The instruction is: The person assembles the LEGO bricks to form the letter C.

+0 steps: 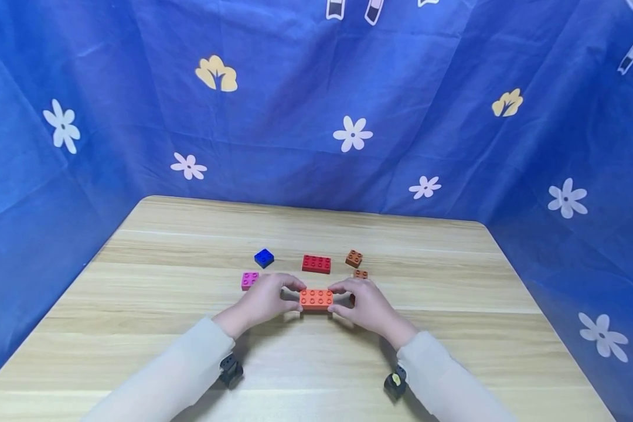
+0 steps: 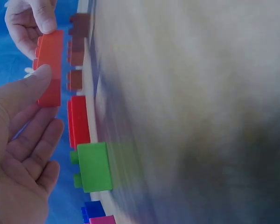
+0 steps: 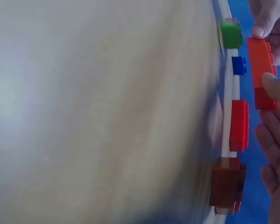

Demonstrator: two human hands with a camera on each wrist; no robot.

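Observation:
Both hands hold an orange toy building brick (image 1: 316, 300) with two rows of studs, studs facing up. My left hand (image 1: 266, 300) pinches its left end between thumb and fingers. The right end is pinched the same way by my right hand (image 1: 366, 308). In both wrist views the brick appears raised over the tabletop. Just beyond it lies a red brick (image 1: 316, 264) of similar length. A green brick (image 2: 95, 168) shows near the left hand in the left wrist view; that hand hides it from the head camera.
At the left are a blue brick (image 1: 264, 258) and a pink brick (image 1: 249, 281). To the right lie a brown brick (image 1: 354, 258) and another brown brick (image 1: 361, 274), partly behind the right hand. A blue patterned curtain (image 1: 295, 146) surrounds the wooden table (image 1: 316, 375).

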